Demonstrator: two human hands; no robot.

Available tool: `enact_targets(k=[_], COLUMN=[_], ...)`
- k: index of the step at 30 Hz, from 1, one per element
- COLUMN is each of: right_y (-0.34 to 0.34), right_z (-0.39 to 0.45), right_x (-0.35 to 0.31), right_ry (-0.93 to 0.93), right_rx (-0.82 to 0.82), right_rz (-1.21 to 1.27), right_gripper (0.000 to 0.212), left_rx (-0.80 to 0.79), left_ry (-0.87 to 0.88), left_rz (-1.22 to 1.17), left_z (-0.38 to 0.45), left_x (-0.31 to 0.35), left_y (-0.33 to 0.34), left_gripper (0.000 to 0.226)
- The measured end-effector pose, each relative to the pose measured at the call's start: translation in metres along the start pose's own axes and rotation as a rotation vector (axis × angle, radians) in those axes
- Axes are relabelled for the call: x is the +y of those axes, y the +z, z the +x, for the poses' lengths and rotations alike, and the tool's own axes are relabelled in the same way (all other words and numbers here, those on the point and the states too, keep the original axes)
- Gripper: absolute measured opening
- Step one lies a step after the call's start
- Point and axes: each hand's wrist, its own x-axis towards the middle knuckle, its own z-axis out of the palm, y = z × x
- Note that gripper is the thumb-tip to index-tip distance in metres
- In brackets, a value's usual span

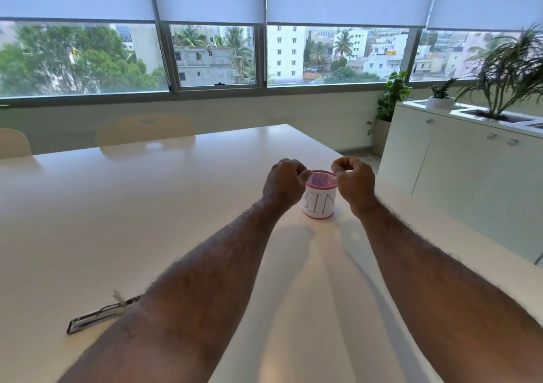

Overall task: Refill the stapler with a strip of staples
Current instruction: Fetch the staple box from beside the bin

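The white table (pixel 147 206) is seen from above its near edge, facing forward and slightly down toward the windows (pixel 217 56) behind it.

1. A table (pixel 147 206) fills the near and middle ground.
2. A cup (pixel 319 199) stands on the table, right of centre, toward the far side.
3. The left hand (pixel 285 181) is at the cup's left rim, the right hand (pixel 354 181) at its right rim.
4. A stapler (pixel 97 318) lies on the table at near left, partly under the left forearm.
5. Two chairs (pixel 145 131) stand behind the table's far edge, at left.
6. A cabinet (pixel 470 171) stands right of the table, with plants (pixel 505 71) on top.
7. Windows (pixel 217 56) run along the far wall.
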Motion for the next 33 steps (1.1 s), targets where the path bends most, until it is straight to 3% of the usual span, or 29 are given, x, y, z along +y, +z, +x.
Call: enact_targets(k=[10, 17, 27, 33], right_y=[0.009, 0.018, 0.018, 0.034], right_z=[0.034, 0.031, -0.001, -0.058], right_x=[0.029, 0.031, 0.004, -0.003], right_ry=[-0.094, -0.074, -0.160, -0.210], right_rx=[-0.198, -0.206, 0.089, 0.138], right_rz=[-0.234, -0.224, -0.043, 0.093], right_gripper=[0.015, 0.022, 0.018, 0.003], left_rx=[-0.119, -0.132, 0.053, -0.132], left_ry=[0.053, 0.081, 0.090, -0.059], left_rz=[0.174, 0.184, 0.071, 0.202], left_z=[0.044, 0.045, 0.027, -0.026], left_x=[-0.003, -0.012, -0.034, -0.069], left_y=[0.030, 0.033, -0.011, -0.028], left_gripper=[0.023, 0.022, 0.021, 0.027])
